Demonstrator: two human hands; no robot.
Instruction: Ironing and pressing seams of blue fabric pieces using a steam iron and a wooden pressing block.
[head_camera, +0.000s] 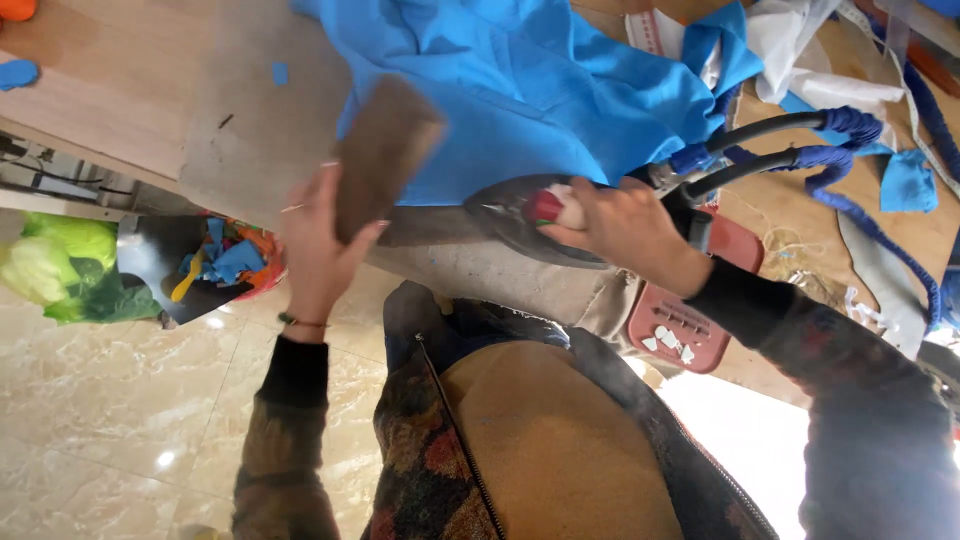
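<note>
- A wooden counter (110, 90) filled the upper frame above glossy tiled floor (100, 420).
- Left hand (318, 250) gripped a brown block (383, 150) at centre-left.
- Right hand (625, 228) grasped an iron (520, 215) beside blue fabric (520, 80).

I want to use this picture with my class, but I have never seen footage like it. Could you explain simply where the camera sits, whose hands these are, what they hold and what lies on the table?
The camera sits on a person's head and looks down, so you see their own body and both arms from above. The left hand holds up a brown rectangular block, blurred as if moving. The right hand grips the handle of a dark iron at the table's near edge. Hoses wrapped in blue cloth run from the iron. A large blue fabric is spread over the wooden table, with a pink stand and cloth scraps to the right. On the floor at left a bin of scraps stands.
</note>
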